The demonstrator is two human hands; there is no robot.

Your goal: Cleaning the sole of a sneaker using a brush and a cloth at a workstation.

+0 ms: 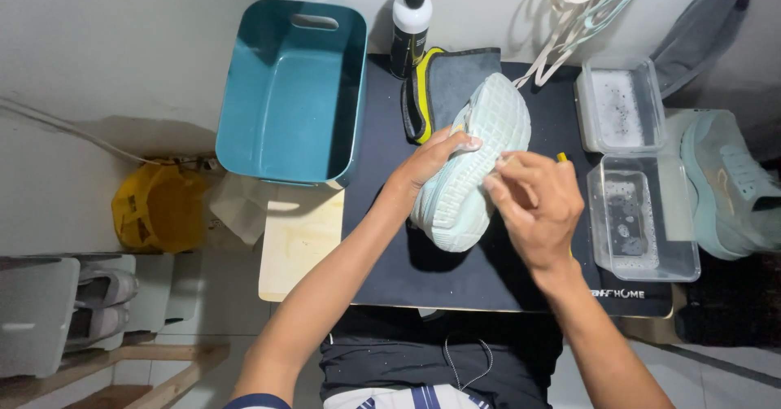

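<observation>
Shoe (476,161): pale mint sneaker, flipped sole-up, lying on the dark mat (382,238) near its centre. Long axis runs roughly 1 o'clock to 7 o'clock. Outsole is light, whitish-green, with a fine repeating tread pattern across the whole face; the sidewall on the 9 o'clock side looks slightly bluer. Toe or heel end cannot be told from this angle.

Left hand (427,165): comes in from 7 o'clock, fingers wrapped over the shoe's 9 o'clock edge, thumb on the sole. Gripping the shoe.

Right hand (537,205): comes in from 5 o'clock, fingers curled closed at the sole's 3 o'clock edge, fingertips touching the tread. A small yellow tip (561,157) sticks out at the hand's 12 o'clock side; what it belongs to is hidden, so cannot tell what the hand pinches.

Around the shoe:
- 12 o'clock: folded grey cloth with yellow trim (443,83), partly under the shoe; black-and-white bottle (409,26) just beyond, upright.
- 10 o'clock: teal plastic tub (289,91), overhanging the mat's edge.
- 3 o'clock: two clear rectangular containers (639,214), one above the other, both holding soapy water with bubbles.
- Far 3 o'clock: second mint sneaker (728,185), off the mat, upper side showing.
- 1 o'clock: bundle of pale laces (582,6) hanging against the wall.
- 8 o'clock: light wooden board (297,250) beside the mat; yellow bag (154,209) further out at 9 o'clock.
</observation>
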